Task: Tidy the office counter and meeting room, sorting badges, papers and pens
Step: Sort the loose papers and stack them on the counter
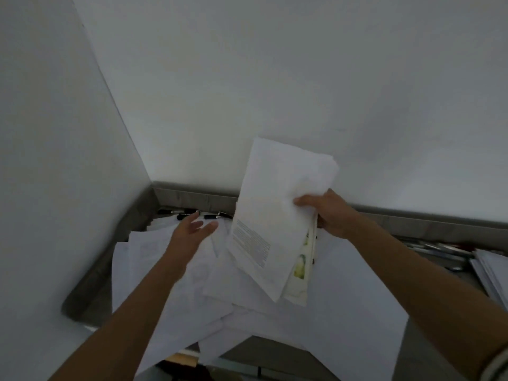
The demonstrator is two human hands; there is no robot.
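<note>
At centre right, the right hand [328,213] grips a raised sheaf of papers [277,215]. The left hand [192,229], fingers loose and released, hovers centre frame over loose sheets [343,298] strewn across the grey bench [90,292]. Black pens [192,213] lie by the wall.

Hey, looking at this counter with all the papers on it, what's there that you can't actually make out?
Head view only:
Printed text on the sheaf of papers in the right hand: too blurred to read.
Green-printed sheet: mostly hidden behind the front sheets.
Pens by the wall: partly behind the left hand, count unclear.
Paper stack at right: cut off by the frame edge.
Whatever lies under the loose papers: covered.
</note>
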